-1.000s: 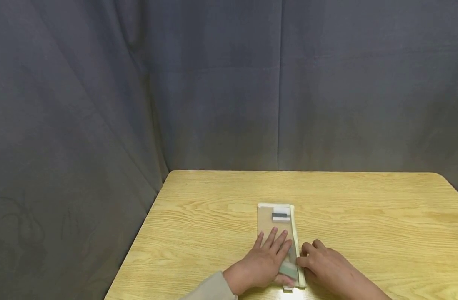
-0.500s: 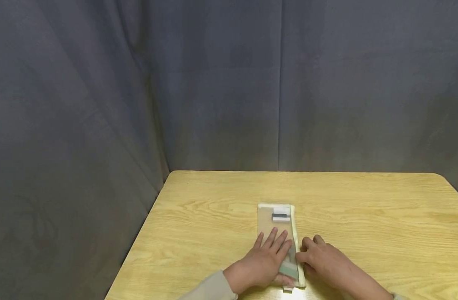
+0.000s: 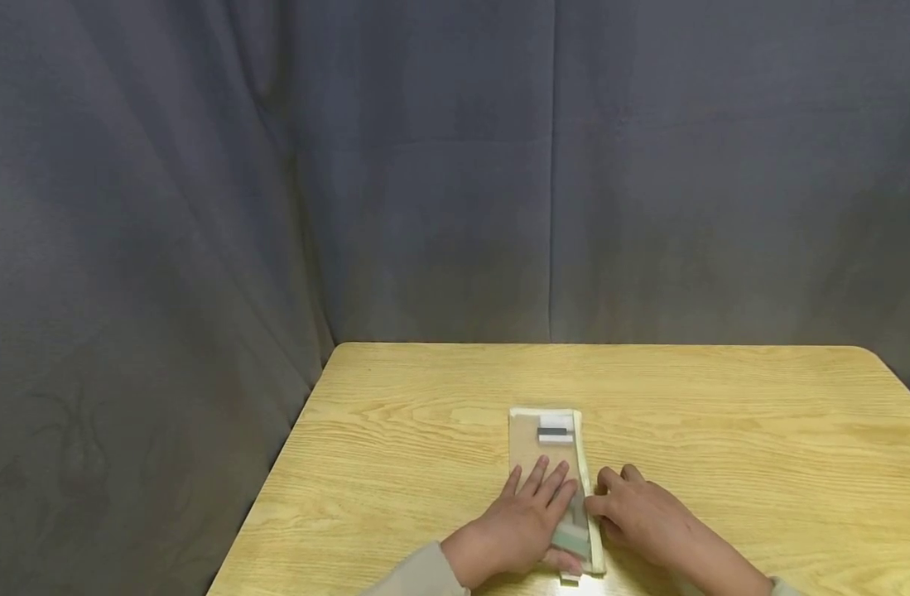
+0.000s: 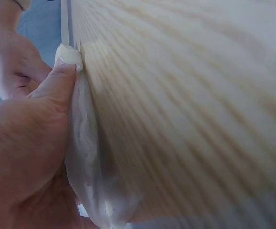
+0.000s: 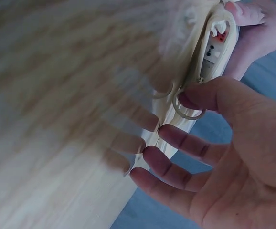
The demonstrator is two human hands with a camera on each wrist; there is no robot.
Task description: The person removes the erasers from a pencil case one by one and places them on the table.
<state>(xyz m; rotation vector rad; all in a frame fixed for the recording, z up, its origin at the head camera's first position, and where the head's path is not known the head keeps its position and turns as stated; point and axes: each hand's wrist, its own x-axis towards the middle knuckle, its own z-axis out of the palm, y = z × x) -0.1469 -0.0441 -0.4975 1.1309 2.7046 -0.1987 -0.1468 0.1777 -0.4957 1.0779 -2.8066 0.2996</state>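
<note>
A flat translucent zip pouch with pale yellow edging lies lengthwise on the table, its zipped edge to the right. My left hand presses on it with fingers spread, the thumb against its near corner. At the right edge my right hand holds the ring-shaped zipper pull; its thumb is on the ring and its other visible fingers touch the tabletop. Between the ring and the left thumb the zip gapes, showing white contents with red and black marks. Through the pouch show a white-and-dark block and a green item.
The wood-grain table extends around the pouch on all sides. Behind it and to the left hang dark grey curtains. A small tab sticks out at the pouch's near end.
My right hand has slid a short way along the pouch's right edge, away from my body. The left hand stays pressed on the pouch, which keeps its place.
</note>
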